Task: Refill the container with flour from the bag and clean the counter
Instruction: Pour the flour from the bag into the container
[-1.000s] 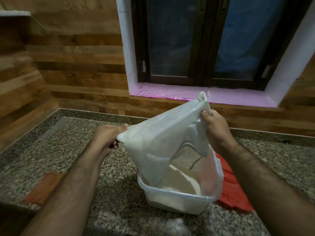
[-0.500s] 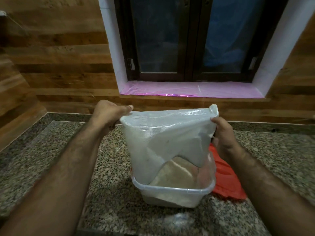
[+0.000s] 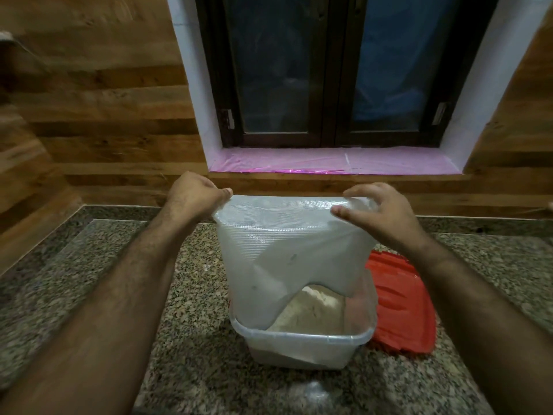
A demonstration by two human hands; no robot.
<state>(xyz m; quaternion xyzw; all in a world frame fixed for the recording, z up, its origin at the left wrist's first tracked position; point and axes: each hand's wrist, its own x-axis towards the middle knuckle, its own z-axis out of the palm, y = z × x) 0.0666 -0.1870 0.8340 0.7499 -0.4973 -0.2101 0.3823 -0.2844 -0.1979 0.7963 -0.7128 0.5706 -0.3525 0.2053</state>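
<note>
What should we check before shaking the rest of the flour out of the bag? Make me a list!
1. Bag mouth inside the container: ok, its lower end sits within the rim.
2. Left hand grips the bag's top corner: ok.
3. Right hand pinches the other corner: ok, though the fingers look loosely placed.
4. Flour below the rim: ok, room remains.
5. Bag empty: cannot tell, the plastic is cloudy.
6. Red lid out of the way: ok, lying beside the container.
</note>
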